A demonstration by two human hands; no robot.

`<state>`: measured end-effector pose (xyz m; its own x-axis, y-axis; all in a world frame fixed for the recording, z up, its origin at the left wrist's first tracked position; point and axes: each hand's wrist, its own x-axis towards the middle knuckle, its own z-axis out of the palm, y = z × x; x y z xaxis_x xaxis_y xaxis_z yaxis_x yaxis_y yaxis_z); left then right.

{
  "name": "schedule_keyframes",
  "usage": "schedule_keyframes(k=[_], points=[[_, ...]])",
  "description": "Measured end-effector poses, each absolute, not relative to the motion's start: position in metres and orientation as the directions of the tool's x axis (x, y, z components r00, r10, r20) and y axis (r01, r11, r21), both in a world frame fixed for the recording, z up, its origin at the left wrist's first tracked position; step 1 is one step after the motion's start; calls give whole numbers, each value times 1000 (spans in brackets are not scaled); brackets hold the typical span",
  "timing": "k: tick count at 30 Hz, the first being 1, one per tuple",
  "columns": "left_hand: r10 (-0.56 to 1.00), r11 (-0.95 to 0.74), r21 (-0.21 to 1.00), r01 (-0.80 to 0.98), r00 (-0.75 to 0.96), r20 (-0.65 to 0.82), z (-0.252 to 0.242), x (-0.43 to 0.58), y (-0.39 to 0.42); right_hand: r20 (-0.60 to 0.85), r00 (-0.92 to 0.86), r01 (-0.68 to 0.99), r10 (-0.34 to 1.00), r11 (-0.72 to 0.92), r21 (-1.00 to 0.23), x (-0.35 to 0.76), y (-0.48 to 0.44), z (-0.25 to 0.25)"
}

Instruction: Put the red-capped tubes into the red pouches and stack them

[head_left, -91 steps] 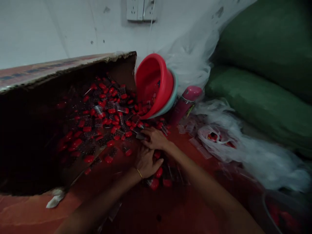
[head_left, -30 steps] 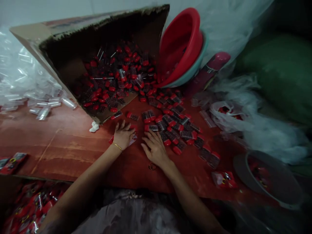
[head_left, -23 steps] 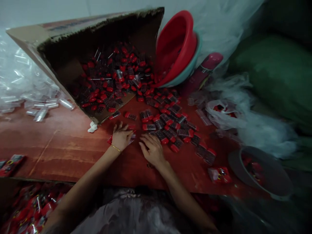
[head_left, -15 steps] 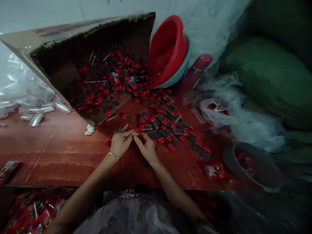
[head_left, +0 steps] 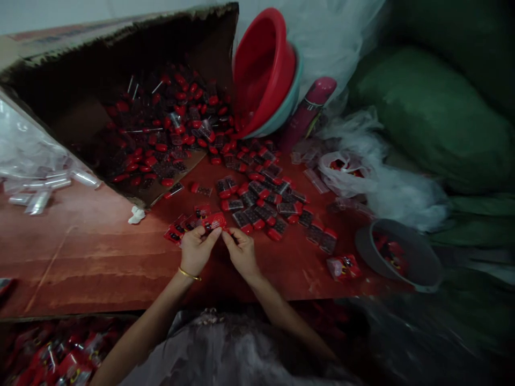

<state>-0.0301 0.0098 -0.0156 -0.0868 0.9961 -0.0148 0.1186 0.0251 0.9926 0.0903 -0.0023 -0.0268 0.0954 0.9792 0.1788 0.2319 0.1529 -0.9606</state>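
My left hand (head_left: 196, 251) and my right hand (head_left: 241, 252) meet over the red table (head_left: 92, 262), both pinching a small red printed packet (head_left: 214, 221) between their fingertips. A thin gold bracelet circles my left wrist. More red packets (head_left: 177, 231) lie flat just left of the held one. Beyond my fingers, several small clear cases with red caps (head_left: 261, 201) are scattered on the table. Many more spill from a cardboard box (head_left: 120, 64) tipped on its side.
Red and teal basins (head_left: 265, 69) lean behind the pile beside a pink bottle (head_left: 306, 110). A grey bowl (head_left: 398, 254) with red pieces sits right, near a packet (head_left: 343, 266). Clear plastic tubes (head_left: 44, 185) lie left. Green sacks (head_left: 426, 112) and white plastic fill the right.
My hands left the flat tabletop, came together and lifted a red packet between their fingertips. The view pulled back from the box earlier on.
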Motion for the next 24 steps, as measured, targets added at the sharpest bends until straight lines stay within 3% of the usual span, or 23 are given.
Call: schedule_keyframes(k=[6,11,15,18,21,24], points=[[994,-23,953,301,-95,55,-26,-26,-4,260,76,416,963,206,-886,91,-13,-38],[983,7,946,325,-175,53,-25,-17,-8,259,65,438,964,206,-875,85,-18,-40],[992,84,995,51,-96,-79,-18,-23,-3,292,20,422,956,257,-870,90,-13,-36],[953,292,934,-204,-21,-303,-10,-31,3,299,-42,421,953,289,-860,98,-6,-34],[877,456,834,-312,-2,-480,-4,-35,7,281,-118,456,952,303,-837,105,0,-30],[854,460,802,-381,-59,-517,-2,-35,10,261,-126,633,957,280,-722,111,7,-22]])
